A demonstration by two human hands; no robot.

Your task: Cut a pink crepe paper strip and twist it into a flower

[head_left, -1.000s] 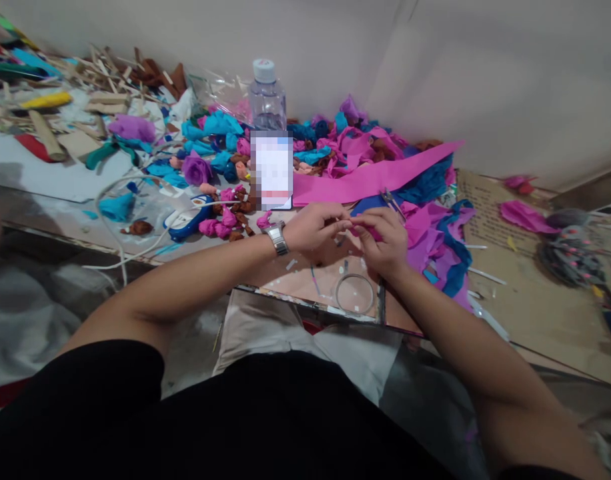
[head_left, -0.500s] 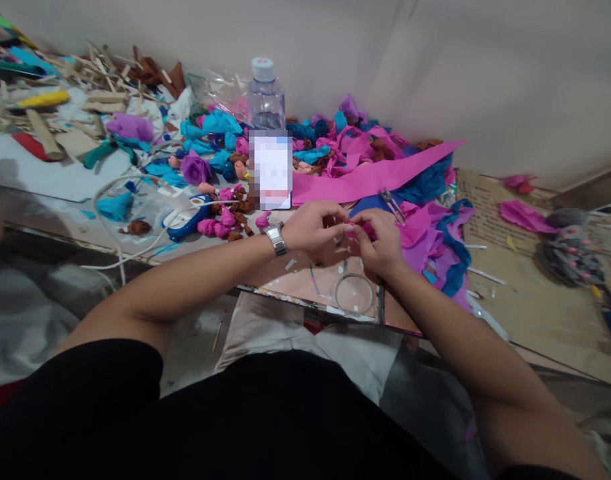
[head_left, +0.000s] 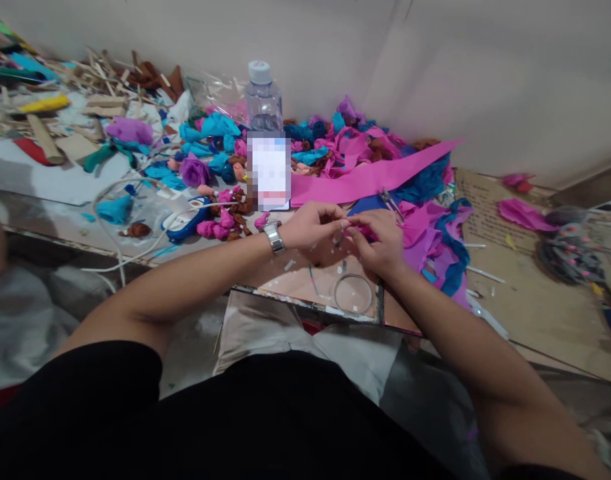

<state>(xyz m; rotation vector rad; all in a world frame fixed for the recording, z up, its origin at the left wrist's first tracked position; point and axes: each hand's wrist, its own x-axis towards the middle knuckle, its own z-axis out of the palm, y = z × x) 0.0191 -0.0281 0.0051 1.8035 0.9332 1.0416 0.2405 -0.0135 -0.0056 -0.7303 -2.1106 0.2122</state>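
My left hand (head_left: pixel 313 229), with a metal watch (head_left: pixel 273 238) on the wrist, and my right hand (head_left: pixel 380 243) meet over the near edge of a low work board (head_left: pixel 285 283). Both are closed in a pinch on a small piece of pink crepe paper (head_left: pixel 358 231) held between the fingertips. A clear tape roll (head_left: pixel 354 293) lies on the board just below my hands. Scissors (head_left: pixel 389 202) rest on paper right behind my right hand.
A long pink paper strip (head_left: pixel 370 177), heaps of pink, blue and purple paper, a water bottle (head_left: pixel 262 100), a blurred card (head_left: pixel 269 171), a blue glue gun (head_left: pixel 185 223) with white cord and small paper buds (head_left: pixel 220 223) lie behind. Wood scraps are far left; cardboard (head_left: pixel 525 293) is right.
Both hands stay together at the same spot; the fingers shift slightly as they work the pink paper. The view has barely moved.
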